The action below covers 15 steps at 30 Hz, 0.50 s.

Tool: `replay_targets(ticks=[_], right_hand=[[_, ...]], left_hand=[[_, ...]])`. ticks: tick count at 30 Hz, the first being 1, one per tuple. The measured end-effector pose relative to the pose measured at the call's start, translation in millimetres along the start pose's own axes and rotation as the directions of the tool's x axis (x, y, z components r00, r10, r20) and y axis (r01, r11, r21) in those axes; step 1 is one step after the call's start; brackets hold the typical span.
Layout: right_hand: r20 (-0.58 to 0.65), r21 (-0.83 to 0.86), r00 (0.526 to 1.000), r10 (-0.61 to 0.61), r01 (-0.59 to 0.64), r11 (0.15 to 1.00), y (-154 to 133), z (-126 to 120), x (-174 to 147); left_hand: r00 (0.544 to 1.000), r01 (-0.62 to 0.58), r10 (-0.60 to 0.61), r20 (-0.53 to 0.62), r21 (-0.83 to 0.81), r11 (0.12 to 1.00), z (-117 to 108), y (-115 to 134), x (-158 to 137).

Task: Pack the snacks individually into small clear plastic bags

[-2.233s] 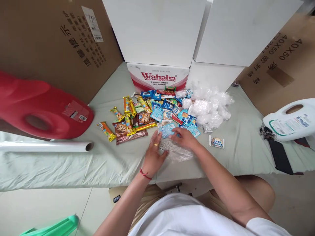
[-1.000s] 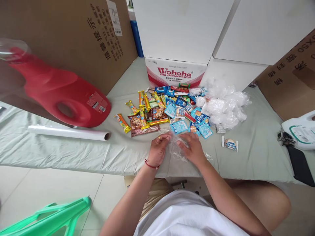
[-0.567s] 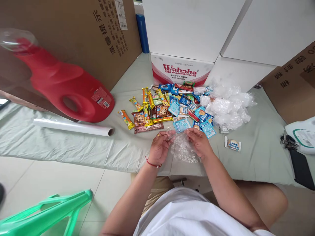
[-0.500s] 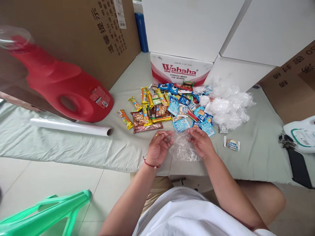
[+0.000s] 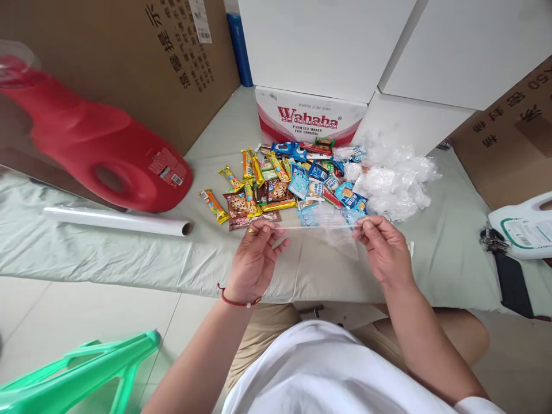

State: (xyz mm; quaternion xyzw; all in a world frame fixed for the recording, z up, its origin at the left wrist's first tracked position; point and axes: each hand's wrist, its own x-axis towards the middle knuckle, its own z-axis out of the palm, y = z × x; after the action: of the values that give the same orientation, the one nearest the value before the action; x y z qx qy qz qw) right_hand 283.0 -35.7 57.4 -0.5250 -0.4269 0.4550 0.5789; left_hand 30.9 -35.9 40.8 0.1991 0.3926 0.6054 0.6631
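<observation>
A thin clear plastic bag (image 5: 334,236) is stretched sideways between my two hands, its top edge pulled into a straight line. My left hand (image 5: 257,253) pinches one end of that edge, thumb against forefinger, the other fingers loosely curled. At the opposite end, my right hand (image 5: 383,247) grips the edge between thumb and fingers. Just beyond the bag lies a pile of wrapped snacks: yellow-wrapped bars (image 5: 213,207), brown cookie packets (image 5: 278,191) and blue packets (image 5: 350,196). Behind my right hand, a small wrapped snack is mostly hidden.
Crumpled clear plastic bundles (image 5: 392,181) are heaped right of the snacks. A white roll (image 5: 116,221) and a red jug (image 5: 107,144) stand left. A Wahaha carton (image 5: 310,118) is behind. Keys (image 5: 494,240) and a white bottle (image 5: 524,230) lie right; a green stool (image 5: 86,374) is below left.
My hands have moved apart, left hand to the left and right hand to the right, pulling the bunched plastic bag's edge taut. My right hand now covers most of the single snack.
</observation>
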Motion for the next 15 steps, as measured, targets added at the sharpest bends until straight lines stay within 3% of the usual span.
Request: replay_targets(ticks=[4,6,7,9,12,13,14,15], right_hand=[[-0.034,-0.026,0.989,-0.145,0.144,0.989,-23,0,9],[-0.022,-0.032,0.98,-0.199,0.199,0.98,-32,0,12],[-0.011,-0.043,0.974,-0.225,0.225,0.973,-36,-1,12],[0.005,-0.097,0.959,-0.283,0.282,0.954,-44,-6,8],[0.068,-0.246,0.941,-0.33,0.336,0.909,-58,-22,-6],[0.105,-0.291,0.942,-0.317,0.334,0.896,-63,-28,-12],[0.153,-0.326,0.947,-0.281,0.317,0.891,-69,-35,-18],[0.214,-0.346,0.953,-0.215,0.28,0.895,-74,-41,-25]], left_hand=[[0.989,-0.125,0.121,-0.085,-0.045,0.991,23,3,15],[0.955,-0.249,0.242,-0.174,-0.018,0.968,34,4,29],[0.918,-0.337,0.334,-0.215,0.023,0.941,38,4,35],[0.797,-0.528,0.55,-0.247,0.156,0.835,43,7,44],[0.609,-0.675,0.776,-0.164,0.408,0.615,37,16,40],[0.581,-0.674,0.806,-0.117,0.486,0.556,31,21,33],[0.581,-0.652,0.811,-0.072,0.555,0.516,23,26,23],[0.611,-0.607,0.791,-0.029,0.625,0.491,14,32,11]])
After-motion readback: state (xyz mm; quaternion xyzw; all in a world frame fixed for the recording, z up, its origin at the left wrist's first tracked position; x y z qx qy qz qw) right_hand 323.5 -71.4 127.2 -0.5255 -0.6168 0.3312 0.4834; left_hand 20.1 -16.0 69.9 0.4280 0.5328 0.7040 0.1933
